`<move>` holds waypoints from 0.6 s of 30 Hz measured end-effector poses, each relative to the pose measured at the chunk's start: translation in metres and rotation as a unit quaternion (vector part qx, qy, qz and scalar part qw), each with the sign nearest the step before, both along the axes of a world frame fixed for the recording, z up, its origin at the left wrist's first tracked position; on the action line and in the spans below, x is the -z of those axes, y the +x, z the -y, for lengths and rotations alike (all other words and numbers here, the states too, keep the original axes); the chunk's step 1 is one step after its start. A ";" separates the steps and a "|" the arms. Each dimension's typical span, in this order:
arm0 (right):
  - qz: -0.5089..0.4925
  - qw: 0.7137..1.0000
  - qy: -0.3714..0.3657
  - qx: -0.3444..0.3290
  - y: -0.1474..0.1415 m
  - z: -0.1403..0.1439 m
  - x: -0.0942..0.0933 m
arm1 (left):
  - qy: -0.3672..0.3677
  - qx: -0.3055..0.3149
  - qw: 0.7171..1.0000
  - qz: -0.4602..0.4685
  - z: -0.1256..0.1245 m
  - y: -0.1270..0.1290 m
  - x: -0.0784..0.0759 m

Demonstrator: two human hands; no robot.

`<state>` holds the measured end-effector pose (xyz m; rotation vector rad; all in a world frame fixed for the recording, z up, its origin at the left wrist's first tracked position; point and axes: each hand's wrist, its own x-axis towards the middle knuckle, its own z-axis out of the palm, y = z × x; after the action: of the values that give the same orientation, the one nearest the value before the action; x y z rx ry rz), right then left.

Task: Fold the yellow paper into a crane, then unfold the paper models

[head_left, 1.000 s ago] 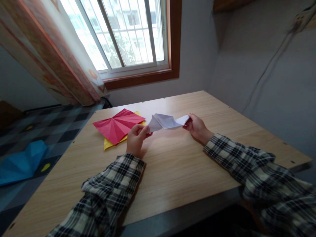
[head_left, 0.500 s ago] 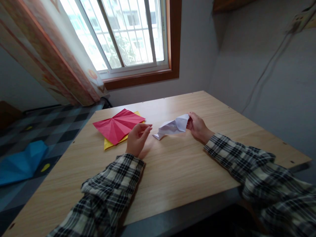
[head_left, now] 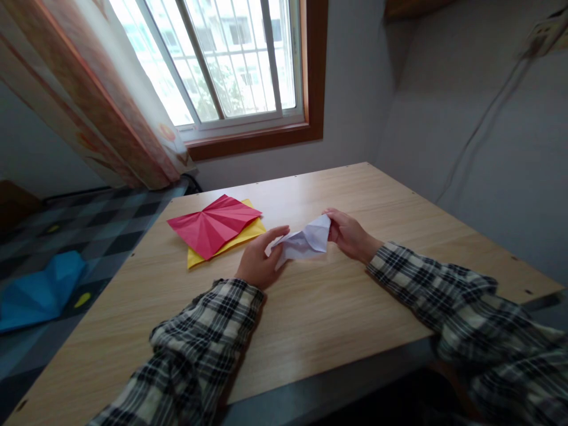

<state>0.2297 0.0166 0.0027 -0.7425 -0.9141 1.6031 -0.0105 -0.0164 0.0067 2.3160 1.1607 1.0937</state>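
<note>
A folded white paper [head_left: 306, 241] is stretched between my two hands, over the middle of the wooden table. My left hand [head_left: 261, 260] pinches its left end between thumb and fingers, which hide that corner. At the right end, my right hand [head_left: 347, 232] grips the upper corner, its thumb on top. The paper has a creased, uneven shape with a fold standing up near the right side. Beyond my left hand lies a pleated red paper [head_left: 213, 222], partly covering a yellow paper [head_left: 242, 236].
The wooden tabletop [head_left: 310, 331] has its near edge just below my forearms. A folded blue paper [head_left: 42, 293] lies on a checked cloth [head_left: 106, 219] to the left. Behind are a window [head_left: 231, 65] and a curtain [head_left: 102, 89].
My left hand has moved right and taken hold of the white paper's left end. My right hand has drawn the paper slightly left and nearer.
</note>
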 end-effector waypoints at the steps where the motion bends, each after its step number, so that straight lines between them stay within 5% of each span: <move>1: 0.001 1.000 -0.005 -0.008 0.000 0.000 0.000 | -0.034 0.013 0.999 0.014 -0.001 0.000 0.000; 11: 0.009 1.000 -0.009 0.005 0.001 -0.004 0.006 | -0.186 0.014 0.972 0.141 -0.006 0.003 -0.002; 18: 0.037 0.998 -0.016 0.047 0.001 -0.005 0.009 | -0.303 0.025 0.910 0.282 -0.004 0.005 0.003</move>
<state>0.2310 0.0219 -0.0059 -0.8603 -0.8947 1.5186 -0.0055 -0.0125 0.0033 1.4184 1.0069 1.0798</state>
